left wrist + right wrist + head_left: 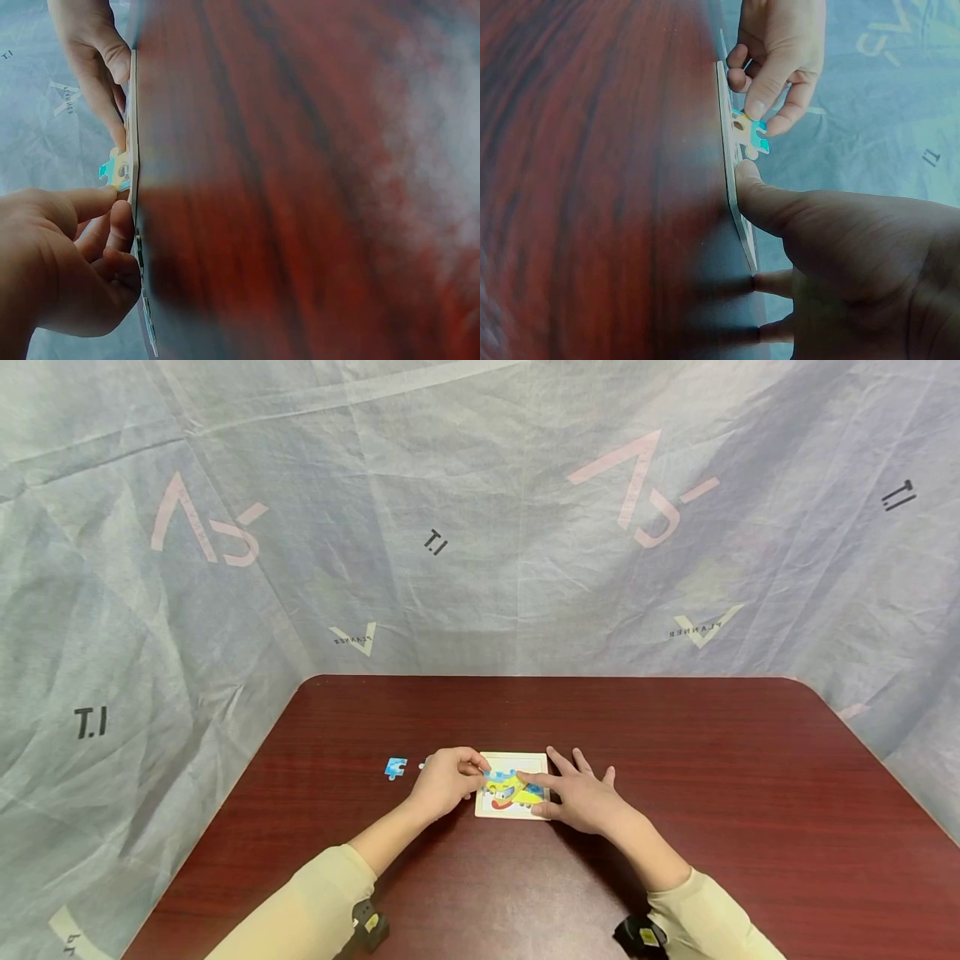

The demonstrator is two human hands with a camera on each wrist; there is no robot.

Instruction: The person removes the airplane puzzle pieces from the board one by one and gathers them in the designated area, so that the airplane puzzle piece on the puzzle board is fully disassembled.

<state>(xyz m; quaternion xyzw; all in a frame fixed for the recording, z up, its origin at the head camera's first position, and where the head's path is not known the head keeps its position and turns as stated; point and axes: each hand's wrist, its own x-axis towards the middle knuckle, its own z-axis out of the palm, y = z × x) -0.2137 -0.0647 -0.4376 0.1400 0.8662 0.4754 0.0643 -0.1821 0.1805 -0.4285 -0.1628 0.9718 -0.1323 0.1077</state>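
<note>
A small jigsaw tray with a pale frame lies on the table, a yellow, blue and red picture partly filling it. My left hand is at its left side, pinching a yellow and turquoise jigsaw piece between thumb and finger. Both wrist views show that piece tilted up on edge over the tray. My right hand spreads over the tray's right side. Its thumb and index finger rest at the picture, while other fingers reach past the frame to the tabletop.
A loose blue jigsaw piece lies on the dark red wooden table, left of the tray. Another piece peeks out beside my left hand, mostly hidden. Grey printed cloth hangs behind the table and along its sides.
</note>
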